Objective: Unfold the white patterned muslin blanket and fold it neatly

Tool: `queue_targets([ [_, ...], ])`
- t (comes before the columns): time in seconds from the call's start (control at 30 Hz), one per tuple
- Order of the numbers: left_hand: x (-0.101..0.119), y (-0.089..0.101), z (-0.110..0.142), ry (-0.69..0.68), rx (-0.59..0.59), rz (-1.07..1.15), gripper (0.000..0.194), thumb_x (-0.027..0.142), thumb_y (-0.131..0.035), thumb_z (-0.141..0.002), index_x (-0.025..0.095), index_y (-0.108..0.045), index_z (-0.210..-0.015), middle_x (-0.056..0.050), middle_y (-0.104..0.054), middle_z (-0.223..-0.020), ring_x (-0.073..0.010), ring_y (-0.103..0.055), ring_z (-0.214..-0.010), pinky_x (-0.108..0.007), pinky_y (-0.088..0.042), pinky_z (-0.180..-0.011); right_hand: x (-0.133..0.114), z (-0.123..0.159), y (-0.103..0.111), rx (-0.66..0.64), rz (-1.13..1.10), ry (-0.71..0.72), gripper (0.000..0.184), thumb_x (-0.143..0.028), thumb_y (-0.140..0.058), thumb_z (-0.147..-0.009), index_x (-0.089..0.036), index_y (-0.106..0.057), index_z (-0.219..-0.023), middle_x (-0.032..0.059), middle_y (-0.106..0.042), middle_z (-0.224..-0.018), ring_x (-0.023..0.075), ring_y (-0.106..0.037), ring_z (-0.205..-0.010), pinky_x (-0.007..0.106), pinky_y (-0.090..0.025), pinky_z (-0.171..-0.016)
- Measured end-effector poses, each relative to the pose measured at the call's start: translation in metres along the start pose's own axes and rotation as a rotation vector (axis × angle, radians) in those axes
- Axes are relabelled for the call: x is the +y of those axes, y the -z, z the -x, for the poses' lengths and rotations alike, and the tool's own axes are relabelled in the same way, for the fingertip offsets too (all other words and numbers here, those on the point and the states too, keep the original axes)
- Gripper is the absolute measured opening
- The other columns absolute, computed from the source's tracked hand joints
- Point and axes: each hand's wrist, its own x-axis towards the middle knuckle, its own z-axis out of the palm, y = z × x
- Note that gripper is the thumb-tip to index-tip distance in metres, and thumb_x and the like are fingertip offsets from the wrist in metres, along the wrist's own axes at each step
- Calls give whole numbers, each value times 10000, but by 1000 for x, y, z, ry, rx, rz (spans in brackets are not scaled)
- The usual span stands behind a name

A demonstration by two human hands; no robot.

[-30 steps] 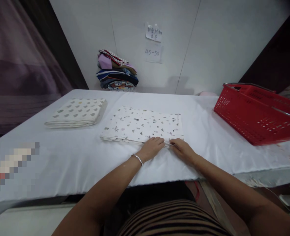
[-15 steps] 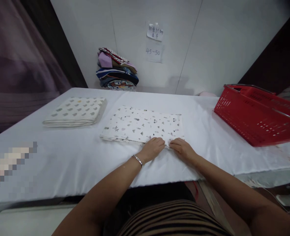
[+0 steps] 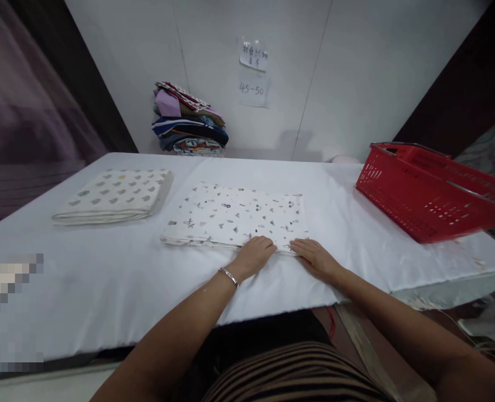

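A folded white cloth (image 3: 234, 215) printed with small dark figures lies flat in the middle of the white-covered table (image 3: 105, 279). My left hand (image 3: 253, 255), with a bracelet on the wrist, rests on the cloth's near edge, its fingers curled over the edge. My right hand (image 3: 317, 258) lies just right of it. Its fingers are stretched out flat on the table, their tips touching the cloth's near right corner. A small gap separates the two hands.
A second folded cloth (image 3: 111, 195) with grey shapes lies to the left. A red plastic basket (image 3: 432, 192) stands at the table's right end. A stack of folded clothes (image 3: 186, 120) sits against the back wall under paper notes (image 3: 253, 56).
My hands have drawn slightly apart along the cloth's near edge, and the right hand's fingers have flattened. The view has shifted a little to the right.
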Motion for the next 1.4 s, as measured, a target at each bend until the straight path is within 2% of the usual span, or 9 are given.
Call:
queue_targets([
  [0.13, -1, -2, 1, 3, -13, 11, 186, 66, -469, -847, 178, -563, -963, -39, -581, -938, -169, -511, -884, -307, -410, -763, 19, 24, 10, 12, -21, -108, 382, -305, -488, -888, -244, -509, -1265, 88, -537, -1291, 246, -418, -1254, 502, -393, -971],
  [0.23, -1, -2, 1, 17, -34, 5, 204, 46, -458, -835, 179, -567, -946, -37, -586, -939, -170, -517, -872, -306, -416, -741, 23, 35, 18, 151, -175, -331, 325, -372, -483, -877, -217, -603, -1136, 100, -579, -1228, 247, -490, -1180, 446, -453, -918],
  [0.33, -1, -1, 0, 25, -34, 7, 205, 35, -460, -824, 174, -567, -931, -39, -588, -940, -170, -521, -863, -304, -421, -732, 18, 33, 24, 172, -408, -698, 317, -426, -465, -863, -183, -659, -923, 84, -683, -932, 196, -629, -852, 322, -514, -720],
  [0.43, -2, -1, -1, 25, -10, 25, 207, 38, -458, -825, 173, -564, -941, -44, -590, -956, -168, -525, -870, -303, -426, -729, 12, 20, 27, 37, -622, -950, 370, -471, -461, -842, -163, -615, -707, 12, -599, -539, 123, -549, -508, 231, -436, -504],
  [0.5, -2, -1, 0, 23, -1, 33, 219, 37, -448, -828, 176, -565, -950, -44, -593, -966, -167, -529, -879, -304, -431, -732, 10, 11, 29, -59, -730, -1038, 391, -494, -480, -825, -163, -569, -636, -18, -519, -436, 94, -469, -403, 208, -358, -422],
  [0.67, -3, -1, 0, 29, 26, 35, 234, 27, -449, -819, 181, -569, -948, -39, -601, -959, -166, -534, -880, -304, -435, -743, 8, -6, 33, -220, -843, -1106, 320, -431, -629, -734, -161, -528, -596, -14, -555, -496, 71, -454, -369, 200, -284, -364],
  [0.87, -2, 0, 0, 13, 27, 26, 234, 38, -427, -831, 178, -568, -956, -43, -600, -954, -168, -531, -884, -303, -433, -743, 9, -17, 37, -48, -920, -1108, 247, -311, -612, -737, -165, -498, -574, -36, -511, -472, 55, -430, -385, 184, -288, -372],
  [1.2, -2, 2, -1, 40, -18, 38, 198, 47, -457, -820, 183, -562, -918, -42, -592, -927, -175, -522, -860, -317, -426, -740, 15, -16, 23, -276, -774, -1160, 303, -395, -642, -717, -166, -491, -589, -9, -536, -466, 100, -484, -331, 197, -306, -302],
  [1.4, -1, 8, 4, 178, -58, 86, 133, 97, -510, -802, 186, -543, -895, -41, -575, -940, -186, -502, -894, -345, -401, -790, 9, -21, 29, -362, -877, -1174, 348, -407, -675, -685, -176, -441, -570, -55, -444, -417, 61, -399, -321, 180, -251, -308],
])
